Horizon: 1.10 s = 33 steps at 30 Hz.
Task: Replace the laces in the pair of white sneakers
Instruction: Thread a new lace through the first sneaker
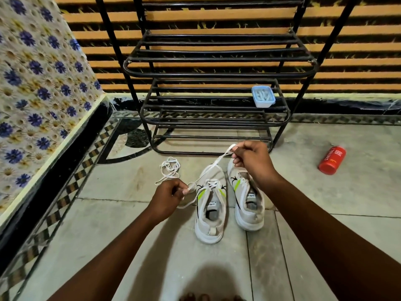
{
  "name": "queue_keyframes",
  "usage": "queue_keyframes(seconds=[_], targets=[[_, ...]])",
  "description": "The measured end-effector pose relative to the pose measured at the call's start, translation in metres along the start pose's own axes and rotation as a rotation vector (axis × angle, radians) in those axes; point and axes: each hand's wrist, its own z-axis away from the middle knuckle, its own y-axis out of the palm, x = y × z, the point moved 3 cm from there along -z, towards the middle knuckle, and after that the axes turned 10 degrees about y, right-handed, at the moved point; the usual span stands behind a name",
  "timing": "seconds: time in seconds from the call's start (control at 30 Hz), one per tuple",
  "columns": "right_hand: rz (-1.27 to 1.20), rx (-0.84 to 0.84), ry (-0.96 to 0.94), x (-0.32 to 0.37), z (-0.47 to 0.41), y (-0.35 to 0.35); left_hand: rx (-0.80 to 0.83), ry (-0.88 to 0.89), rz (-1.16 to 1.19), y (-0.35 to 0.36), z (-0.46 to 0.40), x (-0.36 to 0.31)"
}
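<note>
The lace (208, 170) on the left sneaker (210, 210), mid-frame, is pinched taut between your left hand (168, 198) and right hand (249, 158); lacing looks underway, so next thread an end through an eyelet.

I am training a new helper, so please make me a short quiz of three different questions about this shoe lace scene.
1. True or false: both hands pinch the same white lace.
2. Where does the loose lace lie? A) on the shoe rack B) on the floor, left of the sneakers C) inside a sneaker
3. What stands on the rack's shelf?

Key
1. True: the left hand and the right hand hold it stretched above the left sneaker.
2. B
3. A small blue container; the red bottle lies on the floor.
</note>
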Motion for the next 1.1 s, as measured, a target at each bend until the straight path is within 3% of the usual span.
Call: queue_keyframes(seconds=[0.23, 0.37, 0.6, 0.7, 0.87, 1.1], targets=[[0.017, 0.026, 0.074, -0.036, -0.019, 0.02, -0.027, -0.122, 0.295, 0.02, -0.001, -0.012], [0.423, -0.035, -0.025, -0.074, -0.009, 0.027, -0.077, -0.172, 0.423, 0.036, -0.011, -0.021], [0.781, 0.059, -0.173, -0.102, 0.016, 0.044, -0.179, -0.193, 0.35, 0.061, -0.029, -0.014], [0.721, -0.001, -0.145, -0.109, 0.02, 0.044, -0.219, -0.233, 0.299, 0.074, -0.025, -0.007], [0.407, -0.211, 0.005, -0.117, 0.026, 0.042, -0.264, -0.267, 0.209, 0.092, -0.017, -0.002], [0.327, -0.226, 0.073, -0.121, 0.026, 0.045, -0.332, -0.282, 0.112, 0.098, -0.018, -0.003]])
